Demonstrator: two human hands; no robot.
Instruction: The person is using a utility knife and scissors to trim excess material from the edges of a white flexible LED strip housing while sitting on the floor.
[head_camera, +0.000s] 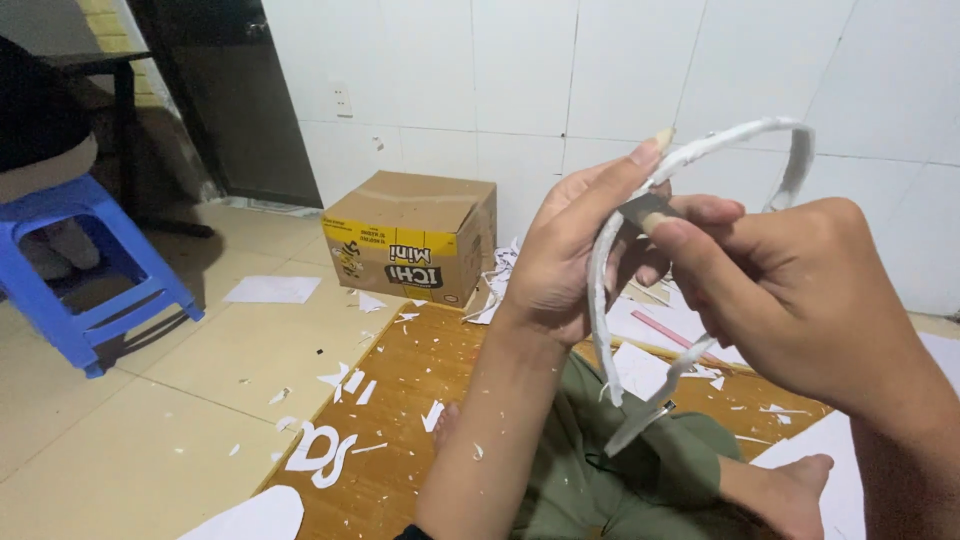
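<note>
My left hand is raised in front of me and grips a long white curved strip, thumb and fingers pinching it near its middle. The strip arcs up to the right and hangs down over my lap. My right hand is closed around a slim utility knife, whose tip pokes out below the hand, and it presses against the strip beside my left fingers. Below both hands lie my legs in green trousers and a bare foot.
A wooden board on the tiled floor is strewn with white paper scraps. A cardboard box stands behind it near the white tiled wall. A blue plastic stool is at the left. White sheets and a pink strip lie at the right.
</note>
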